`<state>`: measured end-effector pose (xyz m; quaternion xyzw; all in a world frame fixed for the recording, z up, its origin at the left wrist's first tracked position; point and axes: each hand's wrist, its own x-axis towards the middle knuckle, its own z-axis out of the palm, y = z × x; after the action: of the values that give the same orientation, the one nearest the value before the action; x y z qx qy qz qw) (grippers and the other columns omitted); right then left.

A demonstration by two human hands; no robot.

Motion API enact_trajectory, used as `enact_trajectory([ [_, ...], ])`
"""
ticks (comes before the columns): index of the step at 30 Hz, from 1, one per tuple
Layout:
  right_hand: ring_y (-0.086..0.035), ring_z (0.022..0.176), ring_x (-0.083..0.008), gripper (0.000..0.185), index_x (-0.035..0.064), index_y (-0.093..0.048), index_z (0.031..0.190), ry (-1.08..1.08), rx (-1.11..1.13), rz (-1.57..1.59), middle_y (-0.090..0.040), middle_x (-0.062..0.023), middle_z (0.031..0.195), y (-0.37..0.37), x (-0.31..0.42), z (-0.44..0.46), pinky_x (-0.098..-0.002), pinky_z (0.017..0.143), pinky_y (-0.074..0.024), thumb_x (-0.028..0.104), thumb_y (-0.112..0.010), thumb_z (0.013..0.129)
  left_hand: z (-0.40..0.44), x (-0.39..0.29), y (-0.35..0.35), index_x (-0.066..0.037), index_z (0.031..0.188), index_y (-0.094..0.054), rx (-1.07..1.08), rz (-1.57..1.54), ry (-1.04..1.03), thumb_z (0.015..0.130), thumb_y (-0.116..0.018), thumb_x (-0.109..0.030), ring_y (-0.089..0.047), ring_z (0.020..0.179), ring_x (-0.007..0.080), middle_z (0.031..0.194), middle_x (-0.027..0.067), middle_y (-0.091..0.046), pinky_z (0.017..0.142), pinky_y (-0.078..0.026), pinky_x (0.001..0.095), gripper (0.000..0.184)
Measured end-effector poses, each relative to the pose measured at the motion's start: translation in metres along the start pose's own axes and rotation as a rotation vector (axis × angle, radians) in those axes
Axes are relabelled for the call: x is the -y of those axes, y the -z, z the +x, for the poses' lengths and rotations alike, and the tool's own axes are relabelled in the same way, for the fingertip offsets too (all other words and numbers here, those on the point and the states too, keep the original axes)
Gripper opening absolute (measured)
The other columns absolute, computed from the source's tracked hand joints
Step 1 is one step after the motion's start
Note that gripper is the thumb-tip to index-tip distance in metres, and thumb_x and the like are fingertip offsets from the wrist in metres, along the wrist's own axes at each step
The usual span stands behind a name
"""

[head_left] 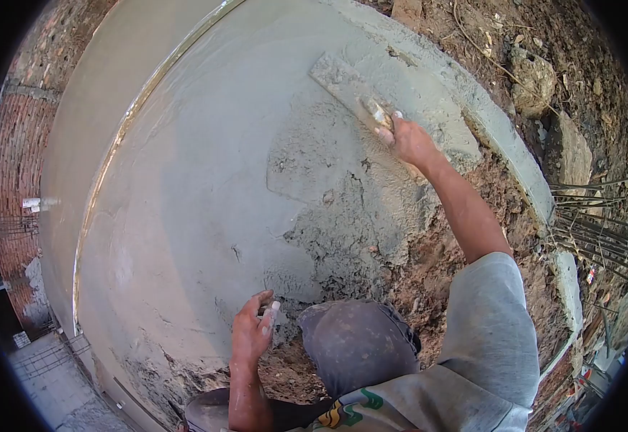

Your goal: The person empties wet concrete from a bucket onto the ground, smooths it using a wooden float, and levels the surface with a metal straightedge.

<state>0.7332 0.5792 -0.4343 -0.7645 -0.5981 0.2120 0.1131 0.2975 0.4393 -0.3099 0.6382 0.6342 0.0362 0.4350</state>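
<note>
My right hand (409, 140) is closed around the handle of a plastering trowel (337, 78), out at arm's length. The trowel's long flat blade is smeared with grey and lies against the wet cement (206, 144). Below the blade the surface turns from smooth to rough and lumpy. My left hand (252, 330) hangs near my knee, above the lower edge of the cement. Its fingers are curved and apart, with nothing visible between them. A whitish patch covers one fingertip; I cannot tell what it is.
A long thin strip (123, 129) curves along the left of the cement. Bare soil (440, 252) borders it at lower right. Beyond a raised cement edge (522, 162) are rocks and protruding steel bars (594, 223). A brick wall (17, 155) stands at far left.
</note>
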Motion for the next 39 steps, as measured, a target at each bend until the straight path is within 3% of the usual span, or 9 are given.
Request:
enact_trajectory([
  [10,-0.059,0.107,-0.0407,0.07,-0.0065,-0.058,0.11,-0.428,-0.166,0.242,-0.063,-0.029,0.109,0.024,-0.075,0.063,-0.0428,0.088,-0.0484,0.06,-0.046,0.092,0.002,-0.008,-0.018,0.0,0.117,-0.06,0.052,0.001,-0.007,0.09,-0.061,-0.025,-0.067,0.095,0.0288,0.106,0.0192,-0.067,0.084,-0.051,0.0366,0.037],
  [14,-0.064,0.086,-0.0363,0.067,-0.005,-0.059,0.107,-0.387,-0.326,0.229,-0.064,-0.0246,0.09,0.013,-0.107,0.02,-0.0431,0.077,-0.0505,0.059,-0.048,0.091,-0.002,0.015,-0.018,0.0,0.116,-0.061,0.036,-0.08,0.058,0.09,-0.062,-0.024,-0.066,0.098,0.0313,0.109,0.0197,-0.066,0.085,-0.051,0.0372,0.035],
  [18,-0.057,0.054,-0.0249,0.054,-0.0002,-0.057,0.103,-0.611,-0.508,1.029,-0.054,-0.0109,0.067,0.007,-0.088,-0.02,-0.0411,0.05,-0.0507,0.053,-0.052,0.093,-0.021,0.036,-0.011,0.001,0.115,-0.061,0.022,-0.054,0.12,0.09,-0.062,-0.021,-0.068,0.095,0.0302,0.107,0.0196,-0.067,0.083,-0.052,0.0366,0.033],
  [21,-0.05,0.046,-0.0189,0.044,0.0022,-0.053,0.104,-0.516,-0.481,1.401,-0.047,-0.0058,0.063,-0.006,-0.072,0.02,-0.0359,0.04,-0.0478,0.046,-0.051,0.096,-0.028,0.059,-0.015,0.001,0.117,-0.061,-0.01,0.015,0.104,0.09,-0.06,-0.023,-0.068,0.089,0.0243,0.098,0.0182,-0.069,0.08,-0.052,0.0339,0.036],
  [27,-0.052,0.045,-0.0186,0.041,0.0015,-0.052,0.097,-0.404,0.059,1.161,-0.051,-0.0071,0.066,-0.007,0.021,0.124,-0.0368,0.041,-0.0496,0.043,-0.05,0.097,-0.032,0.068,-0.022,0.001,0.118,-0.061,0.002,0.015,0.12,0.091,-0.06,-0.025,-0.067,0.092,0.024,0.103,0.0184,-0.069,0.082,-0.052,0.0339,0.037],
  [34,-0.058,0.056,-0.0174,0.038,-0.0016,-0.058,0.105,-0.164,0.311,0.694,-0.059,-0.0081,0.07,-0.01,0.077,0.031,-0.0354,0.048,-0.0464,0.035,-0.051,0.097,-0.017,0.042,-0.018,-0.002,0.115,-0.062,0.002,-0.062,0.098,0.09,-0.062,-0.023,-0.067,0.095,0.0302,0.105,0.0184,-0.068,0.084,-0.052,0.0374,0.032],
  [37,-0.056,0.054,-0.0151,0.034,-0.0028,-0.048,0.124,-0.459,-0.09,0.968,-0.054,-0.0043,0.068,0.018,0.028,0.0,-0.0305,0.045,-0.0495,0.021,-0.046,0.1,-0.022,0.056,-0.01,-0.001,0.114,-0.062,-0.008,-0.053,0.114,0.09,-0.062,-0.023,-0.067,0.095,0.0305,0.106,0.0185,-0.068,0.084,-0.051,0.0377,0.032],
  [38,-0.054,0.05,-0.0134,0.032,-0.0027,-0.046,0.124,-0.464,-0.24,1.105,-0.052,-0.0035,0.067,0.029,-0.004,-0.001,-0.0287,0.042,-0.0502,0.019,-0.043,0.1,-0.026,0.065,-0.007,-0.001,0.113,-0.062,-0.022,-0.058,0.147,0.09,-0.062,-0.023,-0.067,0.095,0.0306,0.106,0.0185,-0.068,0.084,-0.051,0.0377,0.032],
  [39,-0.053,0.05,-0.0179,0.033,-0.0034,-0.05,0.107,-0.519,-0.448,1.162,-0.051,-0.0064,0.067,0.033,-0.037,0.001,-0.0339,0.043,-0.0504,0.028,-0.045,0.1,-0.028,0.072,-0.005,0.0,0.113,-0.062,-0.043,-0.068,0.175,0.09,-0.062,-0.023,-0.067,0.095,0.0307,0.106,0.0185,-0.068,0.084,-0.051,0.0377,0.032],
])
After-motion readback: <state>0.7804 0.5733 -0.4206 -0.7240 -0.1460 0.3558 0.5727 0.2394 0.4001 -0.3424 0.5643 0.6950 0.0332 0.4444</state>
